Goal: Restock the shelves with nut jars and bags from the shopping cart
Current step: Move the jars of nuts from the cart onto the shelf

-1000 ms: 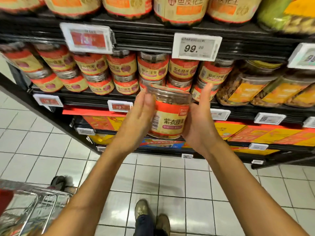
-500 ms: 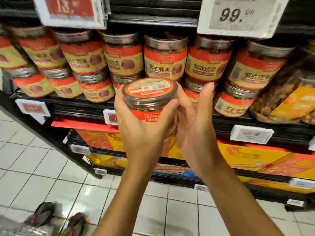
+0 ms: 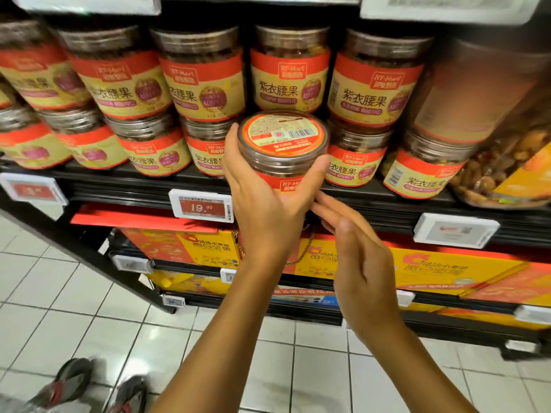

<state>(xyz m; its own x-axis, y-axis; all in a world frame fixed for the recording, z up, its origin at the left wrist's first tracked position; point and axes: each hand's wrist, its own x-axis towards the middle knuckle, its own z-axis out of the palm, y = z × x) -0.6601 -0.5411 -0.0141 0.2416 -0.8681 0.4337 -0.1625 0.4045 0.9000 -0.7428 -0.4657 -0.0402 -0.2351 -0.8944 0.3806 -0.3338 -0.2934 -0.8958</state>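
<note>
Left hand (image 3: 262,210) wraps around a clear jar (image 3: 283,144) of brown nuts, before stacked matching jars (image 3: 289,73) on the shelf (image 3: 119,186). Right hand (image 3: 357,257) sits just below, fingers straight, holding nothing.

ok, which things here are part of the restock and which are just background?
Job: clear plastic nut jar with red-and-yellow label, left hand gripping it, right hand, black shelf of matching jars.
Background: white price tag, yellow gift boxes, grey shoes.
</note>
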